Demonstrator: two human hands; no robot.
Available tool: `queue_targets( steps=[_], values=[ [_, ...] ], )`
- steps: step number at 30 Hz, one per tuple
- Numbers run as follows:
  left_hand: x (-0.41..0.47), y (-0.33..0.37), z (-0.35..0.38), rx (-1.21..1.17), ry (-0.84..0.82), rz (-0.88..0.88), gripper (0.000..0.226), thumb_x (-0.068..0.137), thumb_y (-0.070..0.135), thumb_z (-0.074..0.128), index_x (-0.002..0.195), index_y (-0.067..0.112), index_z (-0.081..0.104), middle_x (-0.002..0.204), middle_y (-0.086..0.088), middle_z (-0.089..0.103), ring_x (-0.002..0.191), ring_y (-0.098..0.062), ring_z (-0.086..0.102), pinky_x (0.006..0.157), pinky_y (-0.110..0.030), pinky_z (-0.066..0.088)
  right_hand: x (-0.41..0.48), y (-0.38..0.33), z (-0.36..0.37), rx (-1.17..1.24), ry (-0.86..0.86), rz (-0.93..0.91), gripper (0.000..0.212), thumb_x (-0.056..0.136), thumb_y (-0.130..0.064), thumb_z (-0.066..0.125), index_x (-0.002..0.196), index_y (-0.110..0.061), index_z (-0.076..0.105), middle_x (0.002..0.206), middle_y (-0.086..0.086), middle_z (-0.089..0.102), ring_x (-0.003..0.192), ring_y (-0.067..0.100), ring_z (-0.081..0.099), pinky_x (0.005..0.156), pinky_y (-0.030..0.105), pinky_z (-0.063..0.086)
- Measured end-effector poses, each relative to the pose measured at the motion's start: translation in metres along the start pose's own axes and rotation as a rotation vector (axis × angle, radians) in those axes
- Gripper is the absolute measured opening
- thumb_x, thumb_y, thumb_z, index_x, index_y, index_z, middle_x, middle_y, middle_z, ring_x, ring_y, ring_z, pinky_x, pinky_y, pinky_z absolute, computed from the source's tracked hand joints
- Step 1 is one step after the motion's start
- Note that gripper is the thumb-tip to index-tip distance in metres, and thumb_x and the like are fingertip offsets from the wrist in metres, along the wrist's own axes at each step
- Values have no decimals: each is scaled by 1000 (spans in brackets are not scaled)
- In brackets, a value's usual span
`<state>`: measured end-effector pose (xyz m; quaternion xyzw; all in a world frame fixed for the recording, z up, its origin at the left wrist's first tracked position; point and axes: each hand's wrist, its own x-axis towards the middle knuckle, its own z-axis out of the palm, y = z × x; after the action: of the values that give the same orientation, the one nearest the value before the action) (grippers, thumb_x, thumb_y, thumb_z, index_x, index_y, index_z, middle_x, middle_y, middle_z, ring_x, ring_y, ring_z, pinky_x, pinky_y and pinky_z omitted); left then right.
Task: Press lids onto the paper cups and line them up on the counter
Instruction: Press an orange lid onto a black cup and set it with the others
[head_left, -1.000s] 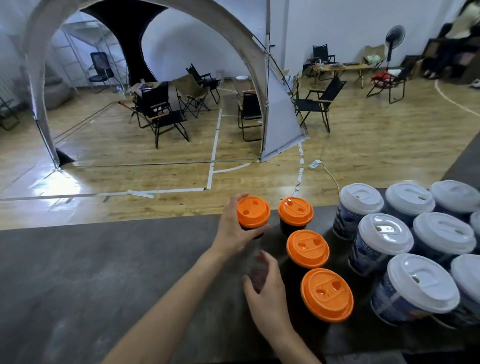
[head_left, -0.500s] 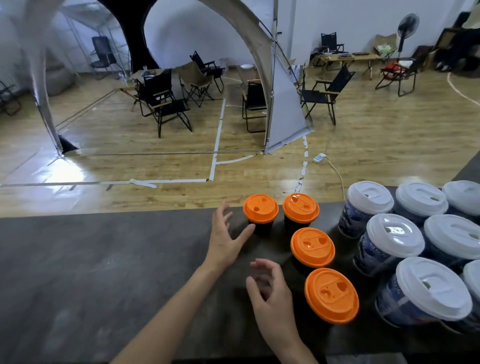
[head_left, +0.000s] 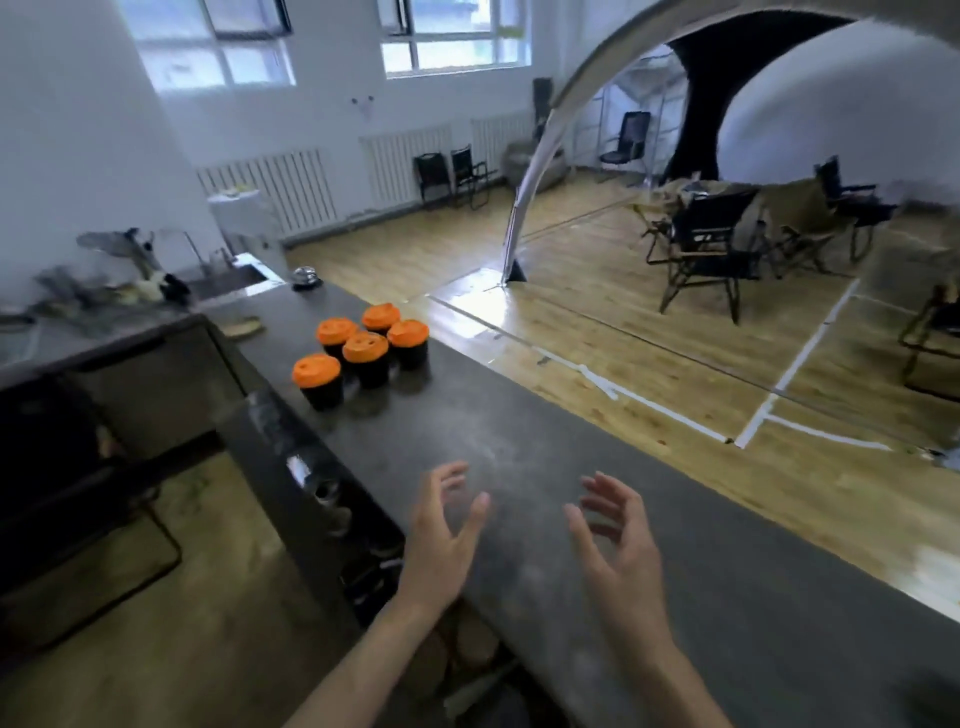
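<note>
While I am hovering both hands low over the table (head_left: 545, 431), I am holding nothing. My left hand (head_left: 444, 545) and my right hand (head_left: 621, 551) are facing each other, apart, with the fingers loosely spread and a little curled and bare dark tabletop lying between them. Looking outward along the table to my left, I am seeing five dark cups (head_left: 373, 371) standing well away from both hands, each wearing an orange lid (head_left: 365, 347). They are sitting in a tight bunch rather than a row, with one cup (head_left: 322, 392) standing slightly nearer me than the rest.

I am judging that the capping is done for this group, though the blur is hiding whether every lid is seated all the way round. So I am reckoning the step in hand is the lining up. The next move is calling for a long reach leftward, taking one cup by its body, not its lid, and sliding or lifting it clear of its neighbours without knocking them.
</note>
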<state>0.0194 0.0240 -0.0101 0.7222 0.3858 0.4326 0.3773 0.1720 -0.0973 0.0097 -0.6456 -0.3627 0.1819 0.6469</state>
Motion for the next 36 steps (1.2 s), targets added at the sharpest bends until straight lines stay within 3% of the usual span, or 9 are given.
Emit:
queue_targets(
  steps=[4, 9, 12, 16, 20, 24, 27, 30, 36],
  values=[
    [53, -56, -73, 161, 165, -41, 43, 90, 29, 74, 127, 27, 53, 126, 10, 56, 121, -2, 53, 106, -38, 48, 39, 4, 100, -64, -137, -18, 42, 91, -24, 75, 127, -31, 55, 126, -19, 60, 112, 0, 60, 92, 27, 52],
    [159, -113, -145, 463, 296, -8, 68, 83, 30, 83, 140, 15, 48, 145, -7, 44, 137, -26, 41, 114, -45, 39, 109, 16, 220, -370, -334, -193, 50, 91, -31, 74, 135, -30, 50, 134, -17, 51, 126, -6, 46, 111, 22, 41],
    [227, -142, -175, 629, 203, -45, 90, 80, 43, 84, 152, 15, 36, 160, -12, 29, 148, -34, 27, 118, -50, 31, 164, 16, 291, -659, -429, -380, 68, 90, -38, 71, 149, -17, 43, 156, -1, 41, 148, 14, 32, 121, 28, 20],
    [283, -177, -190, 713, 47, -124, 101, 81, 54, 78, 159, 26, 22, 169, -7, 12, 156, -31, 6, 123, -52, 20, 236, 3, 370, -1048, -588, -559, 90, 95, -45, 65, 161, -12, 14, 171, 9, 7, 158, 27, -1, 126, 37, 1],
    [296, -208, -195, 621, -52, -95, 87, 83, 49, 78, 155, 28, 33, 163, -4, 26, 150, -30, 25, 120, -51, 32, 284, 15, 414, -1345, -717, -665, 94, 100, -40, 59, 161, -7, -4, 171, 13, -7, 157, 32, -12, 126, 45, -2],
    [295, -216, -196, 505, -47, -102, 82, 81, 36, 84, 150, 29, 38, 152, 2, 33, 141, -23, 38, 112, -47, 44, 288, 27, 425, -1342, -742, -692, 75, 103, -30, 55, 160, -7, 13, 168, 15, 17, 156, 34, 11, 126, 43, 9],
    [289, -211, -196, 475, -36, -94, 82, 79, 30, 87, 147, 29, 41, 148, 3, 35, 137, -24, 41, 109, -45, 46, 283, 20, 418, -1243, -768, -669, 79, 92, -43, 70, 154, -13, 31, 154, 10, 37, 140, 32, 37, 116, 42, 32],
    [267, -197, -192, 433, -27, -76, 83, 78, 29, 87, 147, 31, 41, 149, 4, 34, 137, -21, 39, 107, -36, 43, 268, 11, 389, -1178, -760, -598, 84, 87, -48, 75, 153, -16, 32, 151, 8, 40, 135, 31, 41, 109, 43, 40],
    [178, -144, -123, 267, -124, 94, 81, 72, 22, 91, 141, 30, 49, 143, 9, 42, 132, -9, 45, 106, -14, 35, 162, 30, 231, -772, -366, -357, 85, 72, -53, 79, 142, -20, 44, 134, 2, 56, 121, 24, 52, 102, 43, 47]
  ],
)
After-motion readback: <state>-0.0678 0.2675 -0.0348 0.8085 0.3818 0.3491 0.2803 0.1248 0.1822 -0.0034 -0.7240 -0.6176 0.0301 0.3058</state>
